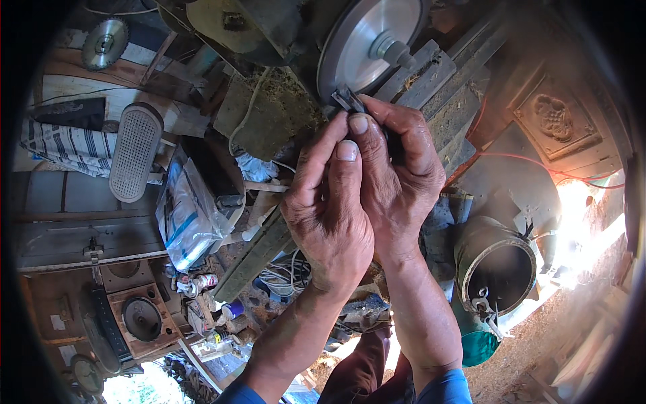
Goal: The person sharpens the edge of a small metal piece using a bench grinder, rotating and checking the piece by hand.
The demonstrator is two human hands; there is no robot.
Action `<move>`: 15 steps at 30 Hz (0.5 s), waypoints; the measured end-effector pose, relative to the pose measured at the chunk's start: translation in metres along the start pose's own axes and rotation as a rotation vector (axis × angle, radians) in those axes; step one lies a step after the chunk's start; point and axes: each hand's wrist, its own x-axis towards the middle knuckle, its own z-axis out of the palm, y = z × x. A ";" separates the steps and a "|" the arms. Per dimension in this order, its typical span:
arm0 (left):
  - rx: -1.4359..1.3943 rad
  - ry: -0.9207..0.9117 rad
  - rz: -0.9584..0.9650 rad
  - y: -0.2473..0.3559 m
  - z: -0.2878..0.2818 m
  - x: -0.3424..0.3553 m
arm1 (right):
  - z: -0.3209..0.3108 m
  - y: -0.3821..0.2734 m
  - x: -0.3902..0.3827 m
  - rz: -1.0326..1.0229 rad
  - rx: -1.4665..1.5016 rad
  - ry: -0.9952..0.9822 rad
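Note:
My right hand [397, 158] pinches a small dark metal bit [346, 99] between thumb and forefinger. Pressed close alongside, my left hand [330, 209] is closed, its fingertips at the lower end of the same bit. Its shiny, notched tip sticks out beyond my fingers. That tip sits at the lower edge of a large grinding wheel [353, 50], touching it or very near; I cannot tell which. The wheel has a bright metal face and a threaded axle end [397, 54]. My palms hide the rest of the bit.
Dusty wooden boards [437, 87] lie right of the wheel. A round metal drum [464, 262] stands at lower right, with pliers-like tools [486, 310] on its rim. To the left are a perforated oval plate [136, 151], a plastic bag [192, 209] and a circular saw blade [105, 44].

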 end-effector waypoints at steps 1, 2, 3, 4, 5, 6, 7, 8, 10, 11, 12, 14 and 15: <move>0.007 -0.004 0.002 0.000 0.000 0.000 | 0.000 0.000 0.000 -0.005 0.003 0.005; 0.012 -0.008 0.005 0.000 -0.001 0.000 | 0.000 0.000 0.000 -0.019 -0.003 0.002; 0.010 -0.008 0.003 0.000 0.000 0.000 | 0.000 0.001 0.000 -0.010 0.002 0.009; 0.008 -0.007 0.002 0.000 0.000 -0.001 | 0.000 0.001 0.000 -0.015 0.008 0.011; 0.006 -0.007 0.003 0.000 0.000 0.000 | 0.000 0.002 0.000 -0.020 0.016 0.013; 0.007 -0.007 0.003 0.000 -0.001 0.000 | 0.001 0.002 0.000 -0.019 0.018 0.014; 0.007 -0.007 -0.003 0.000 -0.001 -0.001 | 0.001 0.002 0.000 -0.012 0.026 0.020; 0.005 -0.006 -0.010 0.000 -0.001 -0.001 | 0.001 0.002 -0.001 -0.014 0.027 0.020; 0.024 -0.017 0.011 -0.001 -0.001 0.000 | 0.001 0.003 -0.001 -0.008 0.032 0.031; 0.040 -0.027 0.041 -0.001 -0.002 0.000 | 0.002 0.003 -0.001 -0.012 0.026 0.029; 0.044 -0.026 0.031 -0.001 -0.002 0.000 | 0.002 0.003 -0.001 -0.009 0.030 0.035; 0.038 -0.035 0.043 -0.001 -0.002 0.000 | 0.002 0.003 -0.001 0.006 0.041 0.034; 0.042 -0.033 0.030 -0.001 -0.003 0.000 | 0.002 0.003 -0.001 0.012 0.047 0.041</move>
